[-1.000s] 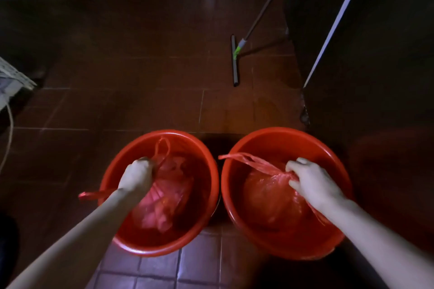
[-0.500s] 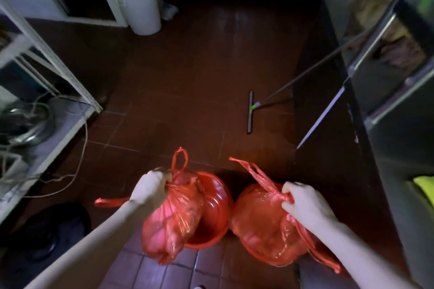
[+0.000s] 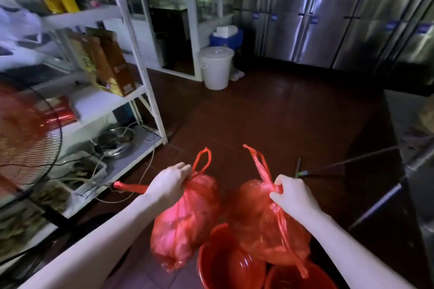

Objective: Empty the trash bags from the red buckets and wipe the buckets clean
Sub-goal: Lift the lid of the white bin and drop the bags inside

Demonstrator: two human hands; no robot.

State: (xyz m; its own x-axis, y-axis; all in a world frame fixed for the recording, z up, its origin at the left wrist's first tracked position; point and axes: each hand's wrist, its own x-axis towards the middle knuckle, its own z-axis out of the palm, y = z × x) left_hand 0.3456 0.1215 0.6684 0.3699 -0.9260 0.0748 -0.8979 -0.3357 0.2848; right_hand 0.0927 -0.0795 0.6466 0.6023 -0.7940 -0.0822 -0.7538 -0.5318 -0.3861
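Observation:
My left hand (image 3: 169, 183) grips the gathered neck of a full red trash bag (image 3: 185, 223), which hangs in the air to the left of and above the left red bucket (image 3: 225, 267). A second full red trash bag (image 3: 260, 223) hangs from my right hand (image 3: 293, 197), which is closed on its tied handles. This bag is above the two buckets and covers part of the right red bucket (image 3: 291, 277). Both buckets stand on the floor at the bottom edge, and the left one looks bare inside.
A white shelf rack (image 3: 141, 58) with boxes and bowls runs along the left, with a red fan (image 3: 25, 129) in front of it. A white lidded bin (image 3: 217, 68) stands ahead. Steel fridge doors (image 3: 328, 19) line the back right. A floor squeegee (image 3: 303, 172) lies near a dark counter (image 3: 408, 148).
Both hands have lifted the bags up out of the buckets. The view has tilted upward, so the buckets now sit at the bottom edge and the room ahead shows.

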